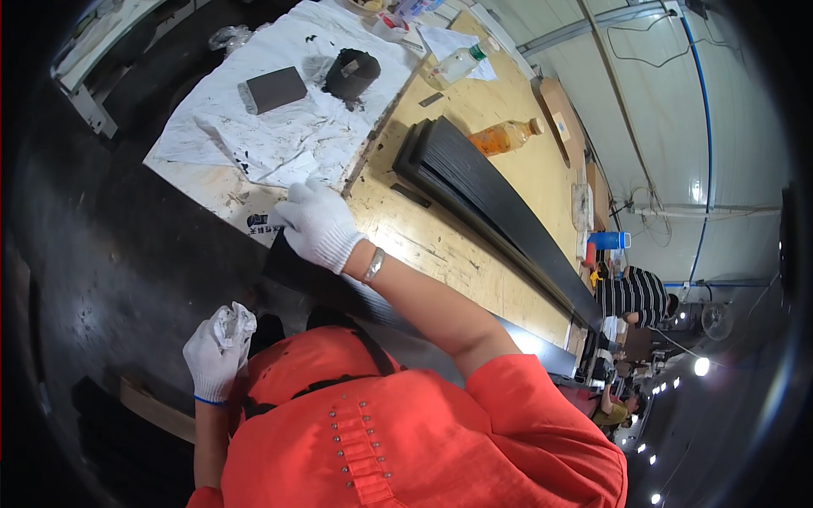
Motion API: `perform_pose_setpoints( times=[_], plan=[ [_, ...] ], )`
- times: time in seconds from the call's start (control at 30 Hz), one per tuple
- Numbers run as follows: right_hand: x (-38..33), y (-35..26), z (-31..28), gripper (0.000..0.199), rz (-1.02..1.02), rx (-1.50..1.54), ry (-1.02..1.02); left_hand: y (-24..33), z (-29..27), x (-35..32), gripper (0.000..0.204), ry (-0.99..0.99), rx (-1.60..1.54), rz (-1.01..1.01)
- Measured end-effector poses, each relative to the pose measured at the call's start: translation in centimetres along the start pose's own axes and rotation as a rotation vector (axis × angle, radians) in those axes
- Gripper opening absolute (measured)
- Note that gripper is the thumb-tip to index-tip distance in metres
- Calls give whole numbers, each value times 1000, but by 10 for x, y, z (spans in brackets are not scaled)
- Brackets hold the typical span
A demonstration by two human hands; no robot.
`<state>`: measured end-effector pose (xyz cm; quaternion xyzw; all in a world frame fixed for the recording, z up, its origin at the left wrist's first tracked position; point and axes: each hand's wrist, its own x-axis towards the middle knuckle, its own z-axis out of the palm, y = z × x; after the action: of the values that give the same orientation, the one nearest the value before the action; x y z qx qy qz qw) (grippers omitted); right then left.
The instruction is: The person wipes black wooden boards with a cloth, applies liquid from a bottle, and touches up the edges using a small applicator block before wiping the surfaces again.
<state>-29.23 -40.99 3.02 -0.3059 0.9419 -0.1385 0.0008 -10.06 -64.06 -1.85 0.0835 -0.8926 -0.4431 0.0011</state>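
Note:
My right hand [318, 224], in a white knit glove, rests with curled fingers over the near end of a long black plank [296, 269]. The plank lies along the edge of the wooden workbench [440, 245]. My left hand [216, 354], also gloved, hangs lower at my side off the bench and is closed on a crumpled white rag [230, 326]. A stack of similar long black planks [483, 190] lies on the bench beyond my right hand.
A stained white paper sheet [279, 131] carries a grey sanding block [273, 89] and a black lump [351, 72]. A bottle of orange liquid [506, 135], a clear bottle [457, 63] and a blue cup [608, 240] stand farther along. A person in a striped shirt [635, 296] works at the far end.

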Motion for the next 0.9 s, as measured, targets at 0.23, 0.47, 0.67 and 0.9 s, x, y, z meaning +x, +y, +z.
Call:
perform_pose_setpoints(
  times=[0.23,0.47,0.67,0.9],
  plan=[
    [-6,-15,5,18,-149,275,-118,-20,-3,-3,28,62,-145,-91],
    [-2,-12,-4,20,-153,290,-123,-21,-8,3,28,35,-164,-117],
    [11,20,-7,20,194,7,73,0,-17,14,35,-30,-285,-226],
    [-4,-4,-3,24,218,124,42,-5,-17,16,33,-13,-214,-165]
  ],
)
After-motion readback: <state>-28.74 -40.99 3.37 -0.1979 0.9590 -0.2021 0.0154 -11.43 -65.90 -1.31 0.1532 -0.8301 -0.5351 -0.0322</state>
